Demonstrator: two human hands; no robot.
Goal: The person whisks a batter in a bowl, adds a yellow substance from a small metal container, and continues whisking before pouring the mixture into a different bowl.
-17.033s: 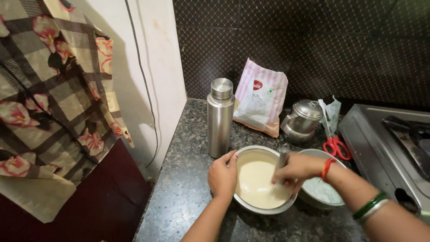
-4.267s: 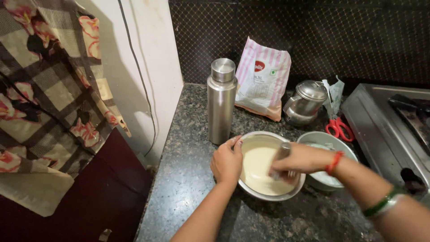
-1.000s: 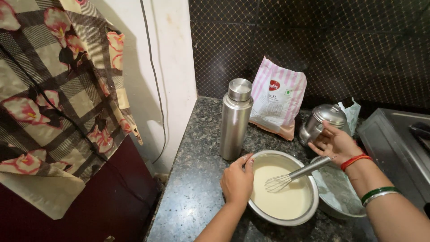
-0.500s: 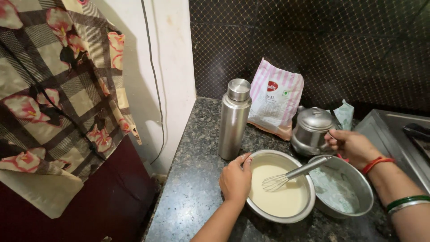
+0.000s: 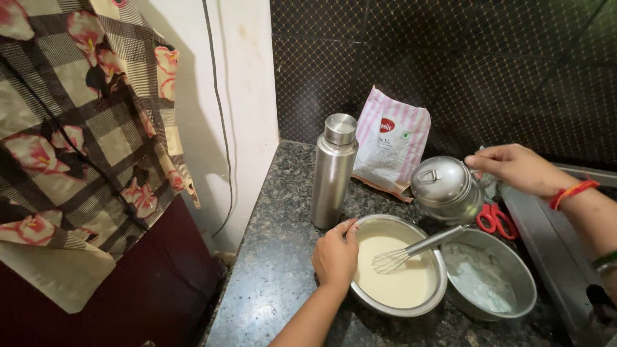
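Left hand (image 5: 335, 256) grips the rim of a steel bowl (image 5: 432, 299) of pale batter (image 5: 395, 283) holding a whisk (image 5: 411, 249); right hand (image 5: 514, 168) grasps a lidded steel pot (image 5: 445, 189).

Warm, dim indoor light w/ soft shadows, sharp centre, edges stretched

You face a dark tiled wall (image 5: 450, 58) with a fine diamond pattern, meeting a white wall (image 5: 241, 77) (a thin cable runs down it) above a speckled granite counter (image 5: 270, 283); a floral checked cloth (image 5: 77, 141) hangs at left.
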